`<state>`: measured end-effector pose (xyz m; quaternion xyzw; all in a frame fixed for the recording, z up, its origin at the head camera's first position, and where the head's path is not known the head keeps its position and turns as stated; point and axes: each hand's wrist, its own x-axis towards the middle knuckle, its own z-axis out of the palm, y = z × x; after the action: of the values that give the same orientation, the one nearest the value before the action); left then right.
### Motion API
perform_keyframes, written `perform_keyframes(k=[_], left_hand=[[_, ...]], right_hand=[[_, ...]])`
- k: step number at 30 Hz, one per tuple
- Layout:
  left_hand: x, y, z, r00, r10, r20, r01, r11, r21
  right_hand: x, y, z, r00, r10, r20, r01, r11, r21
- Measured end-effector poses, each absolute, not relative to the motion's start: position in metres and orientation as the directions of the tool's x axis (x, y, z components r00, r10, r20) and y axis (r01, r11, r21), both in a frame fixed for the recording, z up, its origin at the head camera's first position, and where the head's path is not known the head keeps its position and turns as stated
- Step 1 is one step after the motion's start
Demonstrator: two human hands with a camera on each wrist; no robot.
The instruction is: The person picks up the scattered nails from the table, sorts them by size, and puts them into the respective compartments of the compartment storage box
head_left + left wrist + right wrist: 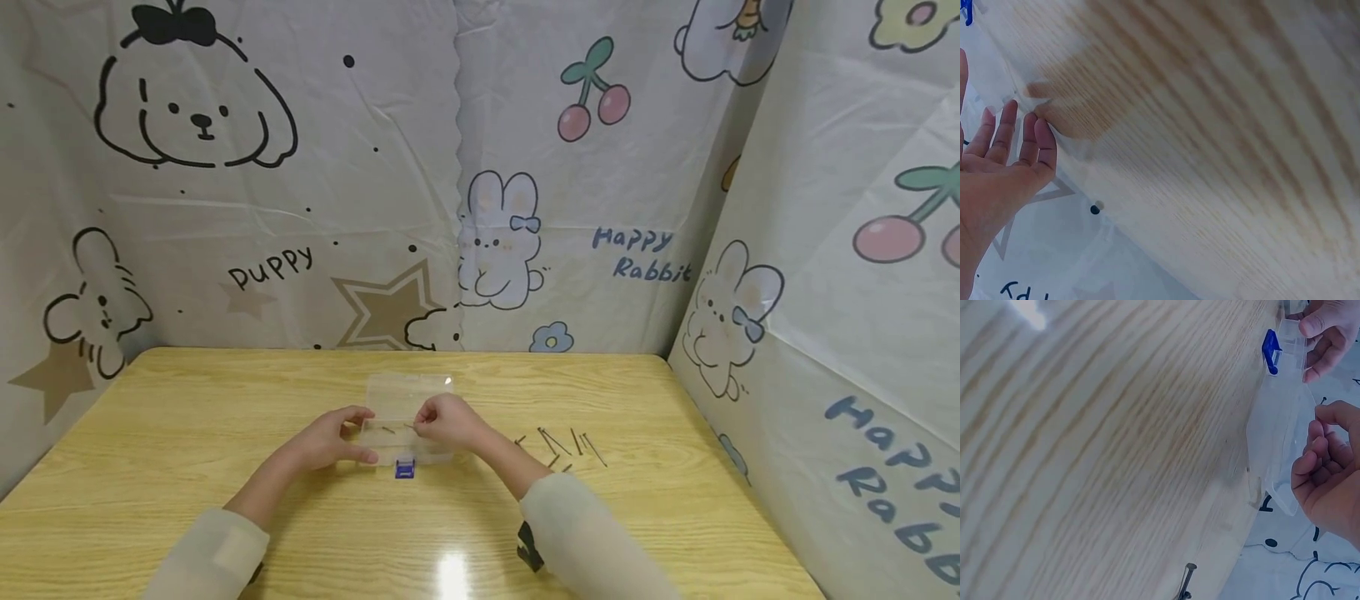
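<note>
A clear plastic box [390, 454] lies on the table with its lid [397, 393] raised at the back and a blue latch [405, 469] at its front. My left hand [333, 437] holds the box's left end, thumb at the front and fingers behind. Over the box's right part, my right hand [448, 421] pinches a thin nail [408, 426] between thumb and forefinger. Another nail [387, 430] lies inside the box. In the right wrist view, my right hand [1335, 469] partly covers the box [1279, 419].
Several loose nails [577, 442] lie on the wooden table [637, 517] to the right of the box, some partly behind my right forearm. A printed cloth [375, 208] hangs behind the table and along its sides. A dark object [528, 546] shows beside the right sleeve.
</note>
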<state>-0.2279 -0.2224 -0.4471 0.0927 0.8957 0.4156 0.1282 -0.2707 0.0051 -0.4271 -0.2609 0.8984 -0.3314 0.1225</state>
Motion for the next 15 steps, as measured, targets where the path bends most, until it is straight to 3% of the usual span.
perform_keyframes(k=[15], left_hand=[[-0.229,-0.226,-0.448,-0.947,0.291,-0.136,0.076,0.614,0.786]], right_hand=[[-0.27,-0.017,-0.43,-0.827,-0.562,-0.017,-0.405,0.616,-0.676]])
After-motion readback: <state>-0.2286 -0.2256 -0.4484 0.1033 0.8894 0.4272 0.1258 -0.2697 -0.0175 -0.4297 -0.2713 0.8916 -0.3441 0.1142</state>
